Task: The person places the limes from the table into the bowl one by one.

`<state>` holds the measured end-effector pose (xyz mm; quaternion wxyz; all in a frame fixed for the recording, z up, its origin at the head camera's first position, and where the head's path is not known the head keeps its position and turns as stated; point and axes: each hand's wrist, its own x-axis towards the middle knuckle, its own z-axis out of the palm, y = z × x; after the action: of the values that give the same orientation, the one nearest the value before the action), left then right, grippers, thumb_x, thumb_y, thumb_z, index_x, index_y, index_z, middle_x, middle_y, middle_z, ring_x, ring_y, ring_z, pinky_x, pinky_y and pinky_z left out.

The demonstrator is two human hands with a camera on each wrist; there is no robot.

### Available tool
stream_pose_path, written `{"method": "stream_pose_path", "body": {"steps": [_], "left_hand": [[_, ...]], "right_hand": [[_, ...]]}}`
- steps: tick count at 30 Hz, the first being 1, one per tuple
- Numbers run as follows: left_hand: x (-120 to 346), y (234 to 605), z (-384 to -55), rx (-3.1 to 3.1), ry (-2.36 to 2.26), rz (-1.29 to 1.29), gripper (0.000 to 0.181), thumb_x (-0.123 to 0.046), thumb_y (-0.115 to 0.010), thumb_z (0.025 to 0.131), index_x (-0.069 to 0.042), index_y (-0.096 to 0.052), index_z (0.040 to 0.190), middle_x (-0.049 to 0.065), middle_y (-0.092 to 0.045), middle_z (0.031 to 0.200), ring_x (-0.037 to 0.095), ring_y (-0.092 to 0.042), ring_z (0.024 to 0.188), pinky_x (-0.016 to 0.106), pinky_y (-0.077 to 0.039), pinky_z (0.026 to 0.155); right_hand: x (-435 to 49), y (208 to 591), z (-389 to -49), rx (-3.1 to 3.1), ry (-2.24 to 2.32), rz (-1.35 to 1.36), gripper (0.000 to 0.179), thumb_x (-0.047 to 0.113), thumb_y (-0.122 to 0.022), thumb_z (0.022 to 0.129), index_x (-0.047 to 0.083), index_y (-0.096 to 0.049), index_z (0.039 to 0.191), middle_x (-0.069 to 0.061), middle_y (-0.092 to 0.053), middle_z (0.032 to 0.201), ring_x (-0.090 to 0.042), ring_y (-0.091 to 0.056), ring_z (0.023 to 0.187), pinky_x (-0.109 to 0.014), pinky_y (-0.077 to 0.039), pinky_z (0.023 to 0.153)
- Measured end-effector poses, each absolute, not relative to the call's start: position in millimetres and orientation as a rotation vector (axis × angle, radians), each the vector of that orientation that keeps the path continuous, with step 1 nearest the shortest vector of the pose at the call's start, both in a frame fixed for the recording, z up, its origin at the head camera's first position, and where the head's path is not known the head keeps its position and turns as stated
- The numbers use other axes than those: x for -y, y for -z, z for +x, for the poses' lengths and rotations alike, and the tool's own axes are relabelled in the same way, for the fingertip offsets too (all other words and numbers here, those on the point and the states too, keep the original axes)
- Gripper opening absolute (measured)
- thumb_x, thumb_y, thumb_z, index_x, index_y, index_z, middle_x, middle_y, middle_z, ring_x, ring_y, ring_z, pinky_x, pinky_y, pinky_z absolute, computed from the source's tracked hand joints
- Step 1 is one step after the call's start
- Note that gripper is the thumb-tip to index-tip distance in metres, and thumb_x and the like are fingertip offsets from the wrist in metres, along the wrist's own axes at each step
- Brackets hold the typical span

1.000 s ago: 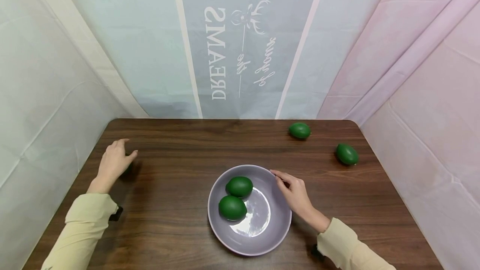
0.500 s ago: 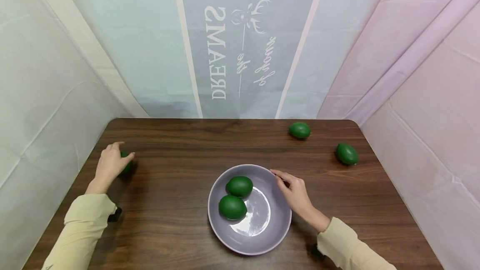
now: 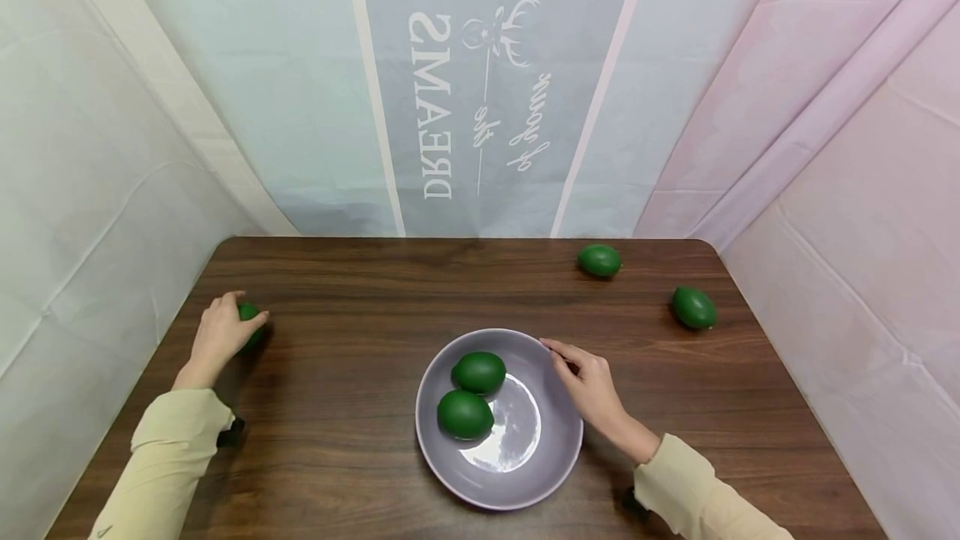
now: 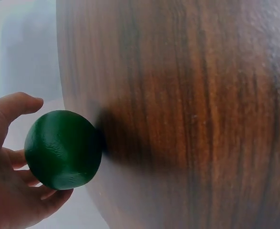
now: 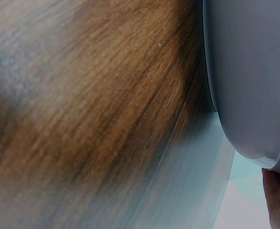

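Brown wood-grain table point(image 3: 337, 457), blue-grey printed cloth point(image 3: 307, 82) behind it, paler fabric down both sides (the "DREAMS" lettering point(image 3: 432, 107) on the cloth reads mirrored and on its side).

Left hand point(image 3: 217, 332) is at the table's left side, thumb and fingers arched around a green lime-shaped fruit point(image 4: 63, 150). Left wrist view: thumb tip looks just clear of the skin, other fingers partly hidden behind the fruit. Can't tell whether it has a firm grasp.

Right hand point(image 3: 590, 386) pinches the upper right rim of a purple-grey bowl point(image 3: 553, 436). Bowl sits upright near the front, roughly mid-table.

In the bowl: two more of the same fruit, upper one point(image 3: 479, 373) and lower one point(image 3: 465, 415), close together on the left half of the floor, glare spot to their right.

Remaining two lie on the table, well apart from the bowl: far-edge fruit point(image 3: 599, 261) and right-edge fruit point(image 3: 693, 308), near each other but not touching.

Pale yellow sleeves point(image 3: 165, 448) on both arms, cuffs turned back.
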<state>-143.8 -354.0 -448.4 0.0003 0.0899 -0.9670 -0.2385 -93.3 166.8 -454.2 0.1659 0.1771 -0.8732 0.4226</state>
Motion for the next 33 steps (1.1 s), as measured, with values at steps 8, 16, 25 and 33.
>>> {"method": "stream_pose_path", "body": {"steps": [8,16,25,33], "left_hand": [[353.4,452.0,-142.3,3.040,0.755,0.303,0.063,-0.023,-0.055,0.088,0.021,-0.031,0.126,0.042,-0.036,0.114,0.055,-0.038,0.099,0.057,-0.040,0.073],[352.6,455.3,-141.0,3.060,0.800,0.330,0.065,-0.022,-0.055,0.088,0.021,-0.027,0.128,0.041,-0.035,0.112,0.054,-0.040,0.097,0.057,-0.040,0.073],[352.8,456.7,-140.9,3.055,0.819,0.342,0.066,-0.020,-0.056,0.087,0.021,-0.025,0.129,0.042,-0.032,0.114,0.054,-0.040,0.098,0.059,-0.039,0.076],[354.2,458.1,-141.1,3.053,0.827,0.331,0.065,-0.018,-0.057,0.086,0.021,-0.026,0.128,0.041,-0.033,0.112,0.053,-0.041,0.096,0.059,-0.040,0.074]], "right_hand": [[-166.5,453.6,-93.3,2.488,-1.208,0.508,0.022,0.000,-0.061,0.083,0.007,-0.070,0.102,-0.003,-0.068,0.098,-0.012,-0.063,0.085,-0.008,-0.044,0.068],[-166.7,454.3,-93.2,2.481,-1.202,0.517,0.023,-0.001,-0.061,0.083,0.008,-0.070,0.102,-0.002,-0.068,0.098,-0.012,-0.063,0.086,-0.008,-0.044,0.068],[-166.4,453.3,-93.3,2.481,-1.200,0.515,0.023,0.000,-0.061,0.084,0.009,-0.070,0.102,-0.002,-0.069,0.098,-0.012,-0.063,0.085,-0.008,-0.044,0.068],[-166.8,453.2,-93.4,2.486,-1.186,0.508,0.023,0.001,-0.060,0.084,0.011,-0.071,0.102,-0.001,-0.069,0.097,-0.011,-0.062,0.081,-0.008,-0.044,0.066]]}}
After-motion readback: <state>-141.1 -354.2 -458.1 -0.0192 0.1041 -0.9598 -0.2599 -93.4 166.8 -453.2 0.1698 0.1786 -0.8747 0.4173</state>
